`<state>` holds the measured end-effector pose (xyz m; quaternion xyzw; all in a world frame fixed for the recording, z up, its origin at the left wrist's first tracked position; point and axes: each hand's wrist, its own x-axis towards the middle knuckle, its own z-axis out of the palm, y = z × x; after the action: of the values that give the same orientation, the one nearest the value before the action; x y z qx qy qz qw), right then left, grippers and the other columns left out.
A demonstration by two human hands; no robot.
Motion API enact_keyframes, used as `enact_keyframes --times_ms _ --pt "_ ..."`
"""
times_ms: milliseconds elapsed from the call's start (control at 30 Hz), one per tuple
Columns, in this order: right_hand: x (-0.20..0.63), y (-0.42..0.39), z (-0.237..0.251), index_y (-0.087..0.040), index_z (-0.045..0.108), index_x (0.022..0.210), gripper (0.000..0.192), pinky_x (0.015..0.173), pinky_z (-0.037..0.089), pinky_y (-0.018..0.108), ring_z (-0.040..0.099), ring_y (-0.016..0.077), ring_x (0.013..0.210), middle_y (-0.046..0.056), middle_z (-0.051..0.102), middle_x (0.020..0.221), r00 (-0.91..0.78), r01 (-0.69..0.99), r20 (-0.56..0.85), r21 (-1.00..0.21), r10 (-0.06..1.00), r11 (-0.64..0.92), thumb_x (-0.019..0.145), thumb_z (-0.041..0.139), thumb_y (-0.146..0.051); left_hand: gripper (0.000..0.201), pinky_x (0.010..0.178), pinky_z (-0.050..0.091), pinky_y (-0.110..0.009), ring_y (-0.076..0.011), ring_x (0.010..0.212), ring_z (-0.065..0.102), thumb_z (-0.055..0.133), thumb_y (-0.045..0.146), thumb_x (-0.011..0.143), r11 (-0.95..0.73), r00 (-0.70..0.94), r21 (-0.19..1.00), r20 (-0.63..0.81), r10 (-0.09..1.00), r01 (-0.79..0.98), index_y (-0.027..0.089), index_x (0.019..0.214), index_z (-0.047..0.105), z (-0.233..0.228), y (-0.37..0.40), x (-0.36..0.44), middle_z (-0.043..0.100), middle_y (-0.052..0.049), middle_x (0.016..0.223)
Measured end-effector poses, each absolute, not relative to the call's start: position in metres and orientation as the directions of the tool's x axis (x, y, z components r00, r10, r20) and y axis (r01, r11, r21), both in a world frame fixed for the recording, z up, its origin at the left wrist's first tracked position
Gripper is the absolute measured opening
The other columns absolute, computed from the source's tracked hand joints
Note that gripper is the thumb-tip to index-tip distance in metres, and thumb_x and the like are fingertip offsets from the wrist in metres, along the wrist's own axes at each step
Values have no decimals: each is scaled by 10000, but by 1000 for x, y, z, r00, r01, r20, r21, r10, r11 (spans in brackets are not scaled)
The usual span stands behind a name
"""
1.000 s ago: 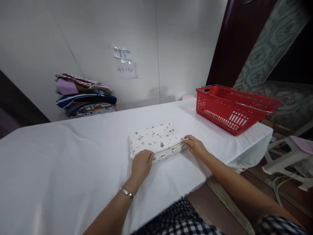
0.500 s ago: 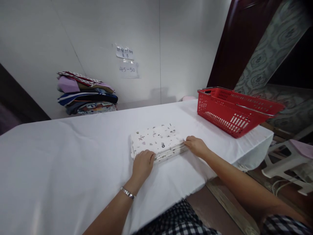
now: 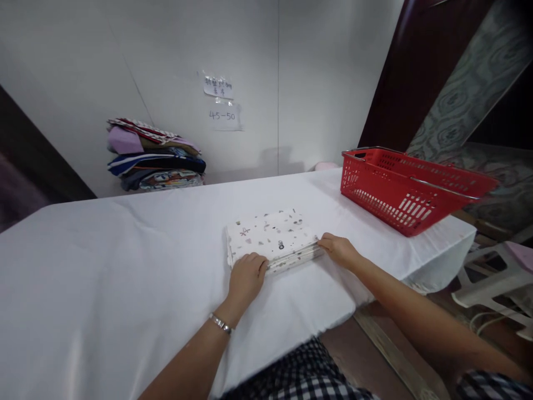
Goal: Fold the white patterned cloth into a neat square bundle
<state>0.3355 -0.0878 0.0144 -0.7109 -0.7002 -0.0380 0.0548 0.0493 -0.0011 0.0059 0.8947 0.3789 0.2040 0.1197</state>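
Note:
A folded white cloth with small printed figures (image 3: 270,239) lies flat on the white-covered table (image 3: 125,261), near its front edge. My left hand (image 3: 246,275), with a metal bracelet at the wrist, grips the cloth's near left corner, fingers curled at its edge. At the near right corner my right hand (image 3: 339,251) has its fingertips tucked at the layered edge. The cloth rests on the table between both hands.
A red plastic basket (image 3: 410,186) stands at the table's right end. A stack of folded coloured fabrics (image 3: 156,158) sits at the back left against the wall, below two paper notes (image 3: 222,103). White plastic stools (image 3: 495,272) are on the floor to the right.
Both hands stay at the folded cloth's near corners. Only the view has shifted slightly, so everything sits a little further right.

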Motion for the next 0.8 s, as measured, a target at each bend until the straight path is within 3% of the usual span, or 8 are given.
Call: enact_keyframes --times_ms 133,300,467,633,800 --pt "331 -87 15 -194 621 919 254 619 327 242 534 163 794 51 603 876 -17 980 147 196 989 -13 887 375 -143 223 727 363 -309 -179 826 521 402 259 902 -697 635 365 292 715 617 205 838 609 4 -2 48 605 -27 856" --pt "326 -84 8 -170 604 826 181 618 345 251 533 175 786 70 592 854 -19 968 154 249 988 -21 866 431 -134 239 732 363 -314 -177 825 518 393 266 908 -695 629 375 300 717 613 204 822 608 3 -5 46 604 -28 854" --pt "328 -83 4 -169 576 776 174 636 370 248 527 181 835 69 580 860 -73 978 221 209 972 26 842 433 -95 260 740 367 -323 -180 823 517 379 268 910 -682 618 388 294 729 620 204 815 612 4 -6 47 605 -33 856" --pt "336 -90 -4 -183 541 866 152 590 375 229 536 148 777 42 561 879 -83 993 288 106 954 54 849 402 -124 259 745 374 -320 -181 826 524 390 267 895 -668 622 429 266 736 608 199 801 622 7 -6 44 609 -40 851" --pt "340 -93 -15 -198 521 871 156 575 385 230 533 138 743 31 555 890 -70 997 332 39 941 60 851 376 -144 320 694 402 -292 -175 806 559 377 366 891 -587 624 533 135 770 610 210 796 640 29 8 46 626 -27 848"
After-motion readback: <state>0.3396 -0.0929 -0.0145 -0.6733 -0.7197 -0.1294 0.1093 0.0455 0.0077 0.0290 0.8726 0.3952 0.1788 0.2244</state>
